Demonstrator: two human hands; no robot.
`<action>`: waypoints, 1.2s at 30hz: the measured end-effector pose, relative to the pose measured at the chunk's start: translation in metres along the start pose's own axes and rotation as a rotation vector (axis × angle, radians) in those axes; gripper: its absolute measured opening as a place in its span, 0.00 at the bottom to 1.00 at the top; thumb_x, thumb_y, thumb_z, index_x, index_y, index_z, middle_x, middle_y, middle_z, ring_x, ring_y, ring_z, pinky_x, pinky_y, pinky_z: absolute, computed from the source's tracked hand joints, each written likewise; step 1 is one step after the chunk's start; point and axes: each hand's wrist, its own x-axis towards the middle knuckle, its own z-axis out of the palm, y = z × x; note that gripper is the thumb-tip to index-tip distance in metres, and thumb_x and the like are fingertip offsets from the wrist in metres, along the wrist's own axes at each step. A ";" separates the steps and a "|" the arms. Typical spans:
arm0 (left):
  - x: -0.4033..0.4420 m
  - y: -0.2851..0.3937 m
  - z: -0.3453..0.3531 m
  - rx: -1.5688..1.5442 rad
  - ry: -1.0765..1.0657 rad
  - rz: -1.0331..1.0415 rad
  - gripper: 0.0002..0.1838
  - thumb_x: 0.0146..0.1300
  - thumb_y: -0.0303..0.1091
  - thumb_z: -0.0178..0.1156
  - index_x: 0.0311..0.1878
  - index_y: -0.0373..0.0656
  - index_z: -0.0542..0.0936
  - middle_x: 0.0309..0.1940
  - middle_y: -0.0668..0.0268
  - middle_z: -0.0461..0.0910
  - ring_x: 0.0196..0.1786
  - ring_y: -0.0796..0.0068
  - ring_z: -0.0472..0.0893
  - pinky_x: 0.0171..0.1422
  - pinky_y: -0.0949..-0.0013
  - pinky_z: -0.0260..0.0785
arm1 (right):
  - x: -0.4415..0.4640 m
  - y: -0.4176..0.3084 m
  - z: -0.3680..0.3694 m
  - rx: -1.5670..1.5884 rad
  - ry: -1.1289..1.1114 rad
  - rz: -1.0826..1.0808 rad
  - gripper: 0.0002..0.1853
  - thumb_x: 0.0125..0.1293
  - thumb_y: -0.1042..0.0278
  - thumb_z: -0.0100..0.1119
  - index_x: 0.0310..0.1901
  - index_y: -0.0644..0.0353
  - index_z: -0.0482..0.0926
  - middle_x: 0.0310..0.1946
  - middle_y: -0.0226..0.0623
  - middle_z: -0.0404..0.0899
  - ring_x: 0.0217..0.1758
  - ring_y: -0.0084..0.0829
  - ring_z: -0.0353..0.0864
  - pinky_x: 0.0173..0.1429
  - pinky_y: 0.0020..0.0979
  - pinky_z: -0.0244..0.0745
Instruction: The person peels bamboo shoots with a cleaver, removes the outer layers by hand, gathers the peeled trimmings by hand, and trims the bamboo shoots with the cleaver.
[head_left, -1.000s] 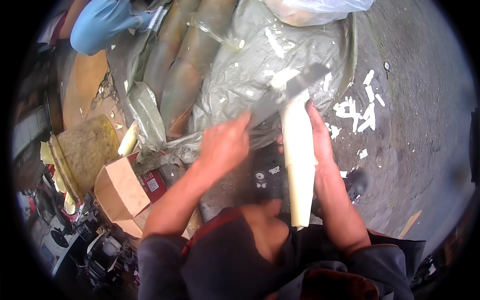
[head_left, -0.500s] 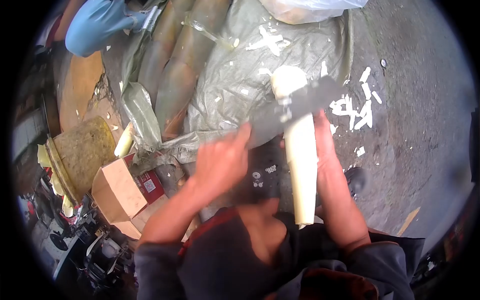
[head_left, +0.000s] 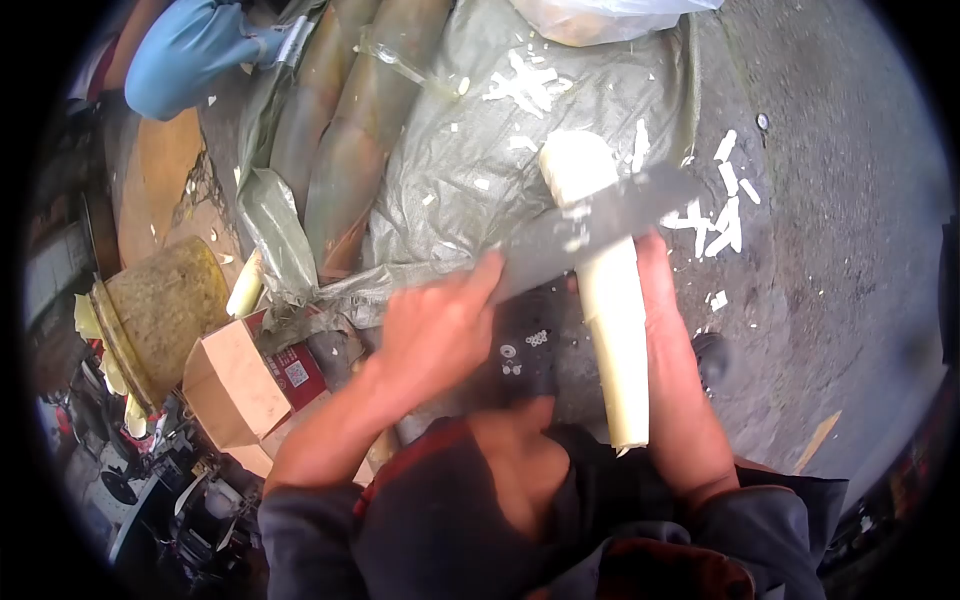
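My left hand (head_left: 440,320) is closed round the handle end of a broad, dark cleaver (head_left: 640,205). The blade lies slantwise across the upper part of a long, pale, peeled stalk (head_left: 615,350), which looks like a bamboo shoot. Its thick rounded end points away from me and its narrow cut end towards my lap. My right hand (head_left: 652,255) grips the stalk from the right and beneath, mostly hidden by blade and stalk. White scraps (head_left: 527,85) lie on the grey-green sheet (head_left: 430,215), with more slivers (head_left: 735,215) on the ground to the right.
A dirty yellow bucket (head_left: 170,310) with pale pieces at its mouth lies left, beside an open cardboard box (head_left: 230,385). Long brown-green shapes (head_left: 350,170) lie at the upper left, near another person's blue-gloved hand (head_left: 175,60). A translucent plastic bag (head_left: 600,20) sits at the top.
The narrow end of the stalk has swung slightly right. The cleaver has shifted a little right across it, still held in my left hand.
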 end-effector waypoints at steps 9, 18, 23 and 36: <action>0.069 -0.020 0.042 0.017 0.105 0.024 0.23 0.57 0.23 0.58 0.58 0.41 0.78 0.30 0.48 0.83 0.29 0.43 0.82 0.33 0.47 0.74 | -0.003 0.003 0.012 -0.222 0.057 -0.044 0.31 0.75 0.40 0.40 0.50 0.65 0.77 0.32 0.49 0.83 0.27 0.39 0.84 0.30 0.35 0.83; 0.023 -0.014 0.027 0.123 0.085 0.019 0.21 0.57 0.23 0.59 0.56 0.38 0.80 0.29 0.47 0.83 0.29 0.44 0.83 0.34 0.48 0.75 | 0.008 0.004 -0.015 -0.186 -0.029 0.021 0.33 0.74 0.36 0.44 0.54 0.65 0.74 0.33 0.46 0.82 0.29 0.40 0.85 0.29 0.42 0.87; 0.085 -0.040 0.053 0.052 0.104 -0.082 0.19 0.61 0.25 0.57 0.56 0.43 0.81 0.27 0.46 0.83 0.30 0.42 0.82 0.37 0.48 0.76 | 0.007 -0.001 -0.004 -0.175 -0.024 0.032 0.34 0.75 0.34 0.42 0.53 0.65 0.75 0.33 0.45 0.81 0.29 0.39 0.84 0.28 0.41 0.86; 0.076 -0.025 0.054 0.004 0.121 -0.048 0.21 0.58 0.25 0.57 0.57 0.40 0.79 0.27 0.47 0.83 0.29 0.43 0.83 0.35 0.46 0.75 | 0.005 -0.001 0.001 -0.192 -0.030 -0.026 0.33 0.76 0.37 0.43 0.53 0.67 0.75 0.31 0.45 0.80 0.28 0.38 0.84 0.26 0.38 0.86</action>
